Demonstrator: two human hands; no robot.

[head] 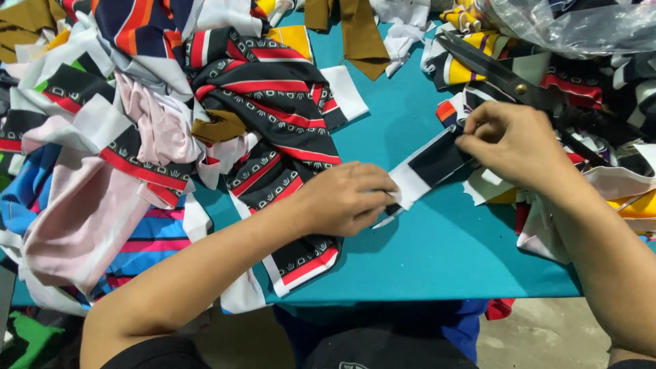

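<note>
Teal table [437, 253], strip [429, 166] between fingers [471, 140]

Bench [437, 239]: solid teal. Fabric strip [427, 167] in hand: white at one end, then black, with a grey edge band. Large fabric piece [280, 116]: black, red stripes, small white motifs in rows. Pink cloth [82, 219]: plain pale pink. Striped cloth [147, 242]: blue with pink bands. Scissors [506, 75]: black blades, brass-coloured pivot. Brown scraps [359, 31]: plain olive-brown. Yellow scraps [465, 68]: yellow with white and dark stripes.

Two hands [348, 198], one scissors [506, 78], one table [437, 253]
</note>
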